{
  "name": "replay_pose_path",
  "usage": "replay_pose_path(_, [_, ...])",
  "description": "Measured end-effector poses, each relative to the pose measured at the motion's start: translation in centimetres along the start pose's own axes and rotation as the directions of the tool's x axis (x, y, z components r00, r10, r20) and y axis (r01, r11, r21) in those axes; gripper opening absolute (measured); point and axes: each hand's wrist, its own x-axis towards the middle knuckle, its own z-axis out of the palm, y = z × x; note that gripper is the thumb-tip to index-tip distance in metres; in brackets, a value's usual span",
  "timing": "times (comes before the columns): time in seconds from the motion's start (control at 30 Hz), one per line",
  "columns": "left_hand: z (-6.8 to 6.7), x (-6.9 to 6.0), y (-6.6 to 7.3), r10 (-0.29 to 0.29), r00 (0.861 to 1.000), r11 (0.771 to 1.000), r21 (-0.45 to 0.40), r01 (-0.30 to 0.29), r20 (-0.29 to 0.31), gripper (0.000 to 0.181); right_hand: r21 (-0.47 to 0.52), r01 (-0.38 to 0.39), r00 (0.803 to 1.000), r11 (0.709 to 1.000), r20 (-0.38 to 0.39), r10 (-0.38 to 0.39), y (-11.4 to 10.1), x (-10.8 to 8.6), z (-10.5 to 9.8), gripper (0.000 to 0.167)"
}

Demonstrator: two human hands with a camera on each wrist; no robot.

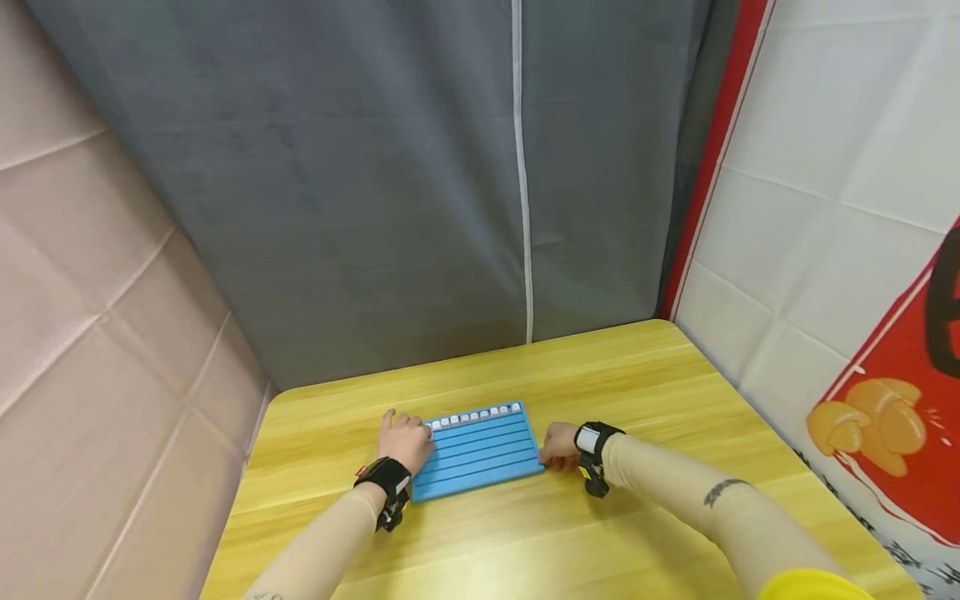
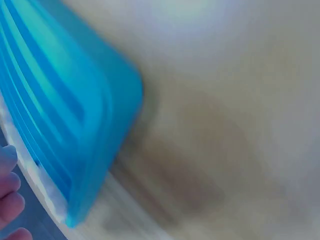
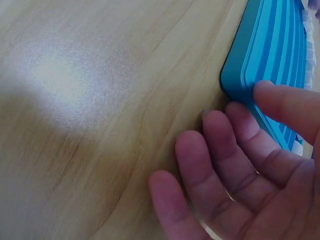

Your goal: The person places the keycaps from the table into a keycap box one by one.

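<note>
A blue grooved tray (image 1: 480, 454) lies flat on the wooden table, with a row of small white tiles (image 1: 474, 417) along its far edge. Over the tray's far left end sits my left hand (image 1: 405, 442), beside the first tiles; its fingers look loosely extended and the thumb is hidden. In the left wrist view, only its fingertips (image 2: 10, 205) show, near the tile row. At the near right corner, my right hand (image 3: 240, 170) pinches the tray, thumb on top of the rim and index finger against the side. Its other fingers curve loosely over the table.
The yellow wood-grain table (image 1: 480, 550) extends on all sides of the tray. Grey curtain (image 1: 412, 208) hangs behind it, with pale fabric (image 1: 112, 375) on the left and a white and red printed sheet (image 1: 825, 208) on the right.
</note>
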Motion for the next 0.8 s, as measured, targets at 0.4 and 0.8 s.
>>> replay_pose_path(0.4, [-1.6, -5.4, 1.4, 0.029, 0.983, 0.972, -0.233, 0.013, 0.179, 0.021, 0.043, -0.02, 0.999, 0.999, 0.026, 0.019, 1.1, 0.7, -0.3, 0.025])
replay_pose_path(0.8, [-1.3, -3.7, 2.7, 0.141, 0.962, 0.958, -0.278, -0.072, 0.236, 0.014, 0.021, -0.052, 0.998, 0.998, -0.032, 0.052, 2.9, -1.2, -1.9, 0.023])
